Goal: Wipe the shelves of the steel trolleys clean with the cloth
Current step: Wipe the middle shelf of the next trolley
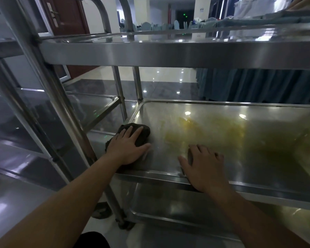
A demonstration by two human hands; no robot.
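Note:
A steel trolley stands in front of me with its middle shelf [258,169] smeared with yellow-green stains [204,133]. My left hand [127,147] lies flat on a dark cloth [141,130] at the shelf's near left corner, pressing it down. My right hand [204,167] rests palm-down on the shelf's front edge, fingers spread, holding nothing. The top shelf [168,54] runs overhead and the bottom shelf [168,203] shows below.
A second steel trolley [34,104] stands close on the left, its uprights beside my left forearm. Blue table skirting [258,85] hangs behind the trolley. A glossy tiled floor [159,83] and a brown door [66,15] lie beyond.

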